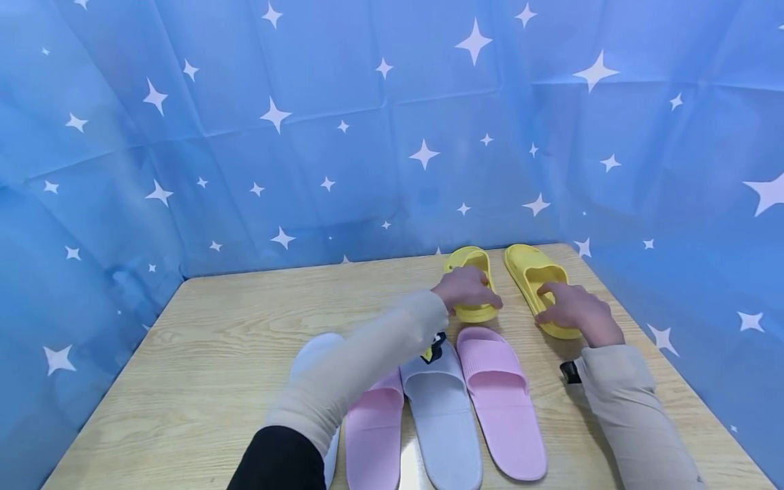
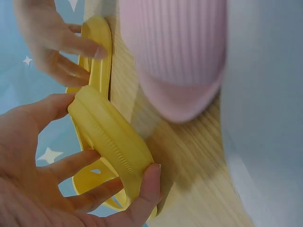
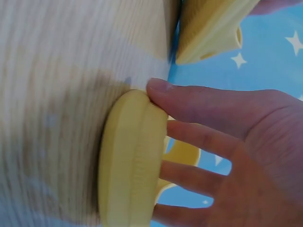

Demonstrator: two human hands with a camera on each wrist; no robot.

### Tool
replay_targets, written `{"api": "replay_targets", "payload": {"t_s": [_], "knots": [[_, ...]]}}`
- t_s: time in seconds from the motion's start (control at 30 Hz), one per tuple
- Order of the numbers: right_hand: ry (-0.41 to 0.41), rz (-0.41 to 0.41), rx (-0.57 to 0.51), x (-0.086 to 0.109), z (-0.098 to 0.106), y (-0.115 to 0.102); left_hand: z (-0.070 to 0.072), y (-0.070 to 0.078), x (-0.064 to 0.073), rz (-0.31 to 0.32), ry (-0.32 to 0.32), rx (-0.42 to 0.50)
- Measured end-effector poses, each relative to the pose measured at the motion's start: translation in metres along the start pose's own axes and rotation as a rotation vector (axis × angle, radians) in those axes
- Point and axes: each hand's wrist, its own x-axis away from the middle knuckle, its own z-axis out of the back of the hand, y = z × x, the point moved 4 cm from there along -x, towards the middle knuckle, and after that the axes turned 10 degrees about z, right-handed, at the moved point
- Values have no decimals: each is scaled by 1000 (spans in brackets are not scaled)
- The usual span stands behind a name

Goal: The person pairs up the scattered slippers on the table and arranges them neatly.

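My left hand [image 1: 468, 287] grips the heel end of a yellow slipper [image 1: 476, 314]. In the left wrist view, several of its fingers reach inside the yellow slipper [image 2: 111, 135] and others press the heel's edges; the heel looks tilted off the wood. To the right, my right hand [image 1: 576, 312] holds the heel end of the matching yellow slipper [image 1: 527, 262]. Its thumb touches one side of that heel [image 3: 130, 161], while other fingers go into the foot opening, their tips hidden. Both yellow slippers lie at the back right of the table, toes pointing away.
Nearer on the wooden table [image 1: 214, 354] lies a row of slippers: a pale blue one [image 1: 315, 344] partly under my left sleeve, a pink one [image 1: 375, 435], another pale blue one [image 1: 442, 422] and another pink one [image 1: 505, 415]. A blue star-patterned curtain [image 1: 343, 156] surrounds the table.
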Motion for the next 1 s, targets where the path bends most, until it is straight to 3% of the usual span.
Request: {"api": "replay_targets", "payload": {"t_s": [0.2, 0.5, 0.6, 0.77, 1.0], "knots": [[15, -20, -15, -2, 1, 2, -13, 21, -8, -80, 82, -159], [87, -41, -33, 0, 2, 7, -37, 40, -15, -43, 110, -209], [104, -19, -27, -2, 1, 7, -42, 42, -17, -61, 99, -239], [94, 64, -30, -3, 1, 5, -45, 42, -22, -142, 80, -305], [90, 139, -28, 0, 2, 4, -42, 38, -24, -201, -72, -250]]}}
